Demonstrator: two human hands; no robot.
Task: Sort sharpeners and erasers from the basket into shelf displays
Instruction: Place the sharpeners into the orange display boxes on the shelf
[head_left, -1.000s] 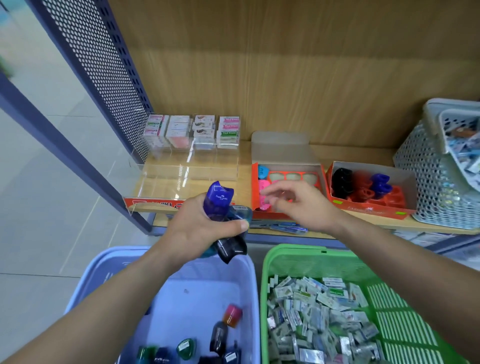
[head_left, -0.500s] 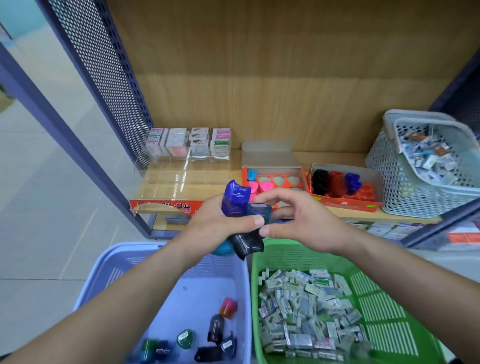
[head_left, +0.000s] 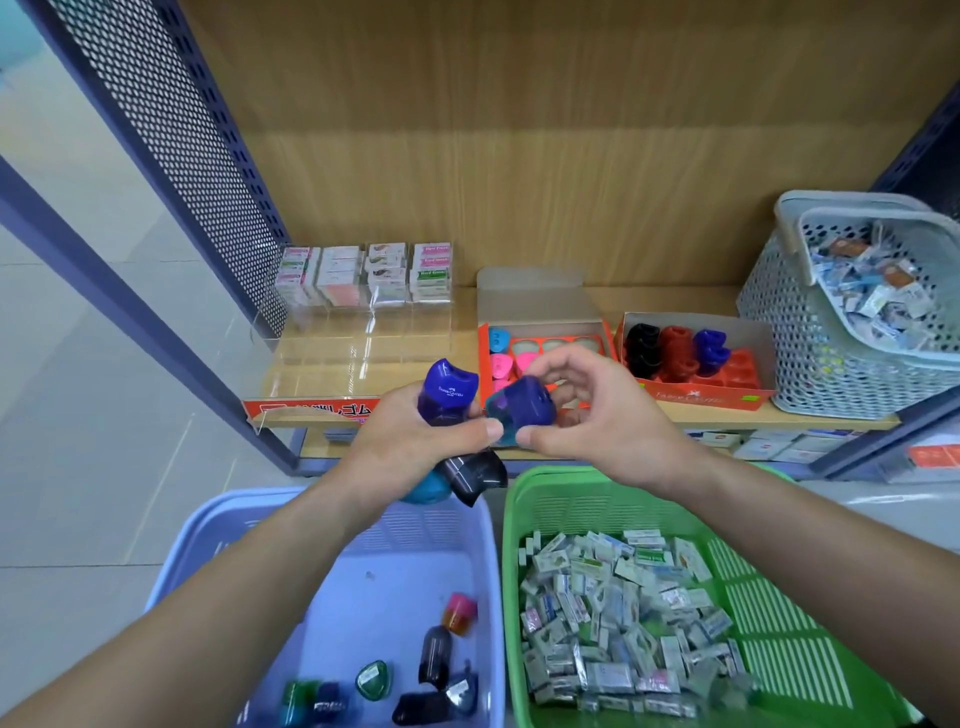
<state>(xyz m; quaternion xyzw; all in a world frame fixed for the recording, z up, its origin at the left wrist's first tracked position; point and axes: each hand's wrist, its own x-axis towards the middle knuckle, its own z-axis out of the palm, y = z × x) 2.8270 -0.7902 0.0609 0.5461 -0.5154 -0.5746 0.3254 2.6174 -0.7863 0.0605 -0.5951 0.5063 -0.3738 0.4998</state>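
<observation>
- A dark blue sharpener (head_left: 522, 408) with a teal end is pinched between the thumb and fingertips of the right hand (head_left: 608, 421). It is held in the air just in front of the shelf edge.
- The left hand (head_left: 410, 441) is right beside it, the two thumb tips nearly meeting. It grips a bundle: a purple sharpener (head_left: 448, 389) sticks out on top, and a black sharpener (head_left: 475, 475) and a teal sharpener (head_left: 422, 492) poke out below.
- Just behind the hands stands an orange display box (head_left: 483, 364). Its left wells hold pink and blue sharpeners; its right wells are bare.
- To its right, a second display box (head_left: 701, 397) holds black, red and blue sharpeners.
- To the left, a clear acrylic display (head_left: 363, 343) has eraser boxes (head_left: 363, 275) stacked at its back, with free room in front of them.
- A grey perforated basket (head_left: 810, 374) of small packets fills the right end of the wooden shelf (head_left: 670, 299).
- Below the hands, a lavender basket (head_left: 208, 540) holds a few loose sharpeners (head_left: 435, 654). A green basket (head_left: 550, 483) just beside it is heaped with wrapped erasers (head_left: 613, 623).
- A perforated side panel (head_left: 171, 130) bounds the shelf on the left, with pale tiled floor (head_left: 78, 389) beyond it.
</observation>
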